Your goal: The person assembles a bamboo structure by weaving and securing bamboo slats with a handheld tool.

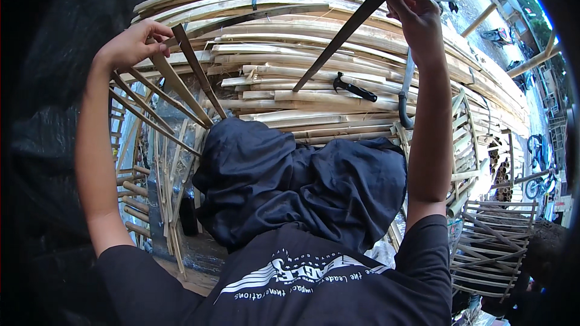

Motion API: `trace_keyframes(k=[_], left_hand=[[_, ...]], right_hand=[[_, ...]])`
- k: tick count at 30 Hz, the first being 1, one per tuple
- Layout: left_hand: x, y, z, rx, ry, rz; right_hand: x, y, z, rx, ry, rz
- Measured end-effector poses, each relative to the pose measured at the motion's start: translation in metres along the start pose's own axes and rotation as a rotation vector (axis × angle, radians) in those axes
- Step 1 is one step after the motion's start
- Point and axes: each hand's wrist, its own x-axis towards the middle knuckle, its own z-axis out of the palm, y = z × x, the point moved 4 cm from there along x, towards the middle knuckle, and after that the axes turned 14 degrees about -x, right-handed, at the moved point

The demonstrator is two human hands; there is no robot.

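Left hand (134,45): clamped on the upper end of a pale slat (182,90).
Dark strip (341,39): slanting over the bamboo pile (266,58), lower end left of the hammer (359,89).
Right hand (415,17): pinching this strip's upper end, well apart from the left.

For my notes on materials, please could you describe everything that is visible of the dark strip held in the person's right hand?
The dark strip is long, narrow, flat and nearly straight, dark brown, and looks like wood or bamboo. It slants down leftward from the right hand, whose fingers grip it near its upper end. Its lower end appears over the pale bamboo pieces; whether it touches them cannot be told. No break shows.
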Motion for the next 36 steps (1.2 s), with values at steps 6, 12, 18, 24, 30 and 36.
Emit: trace_keyframes(k=[6, 12, 18, 24, 30, 36], left_hand=[[-0.002, -0.006, -0.002, 0.031, 0.016, -0.003], [-0.004, -0.01, -0.007, 0.044, 0.017, -0.031], [-0.004, -0.025, -0.011, -0.052, 0.031, -0.013], [-0.017, -0.03, -0.013, -0.071, 0.031, -0.023], [-0.021, -0.035, -0.016, -0.056, 0.032, -0.011], [-0.023, -0.035, -0.016, -0.052, 0.05, -0.031]], right_hand=[[-0.015, 0.004, -0.019, -0.154, 0.065, -0.024], [-0.038, 0.001, -0.065, -0.11, 0.191, -0.005], [-0.105, -0.007, -0.116, -0.131, 0.364, 0.148], [-0.241, 0.031, -0.178, 0.112, 0.753, 0.278], [-0.328, 0.063, -0.2, 0.475, 0.917, 0.351], [-0.347, 0.112, -0.208, 0.602, 1.169, 0.44]])
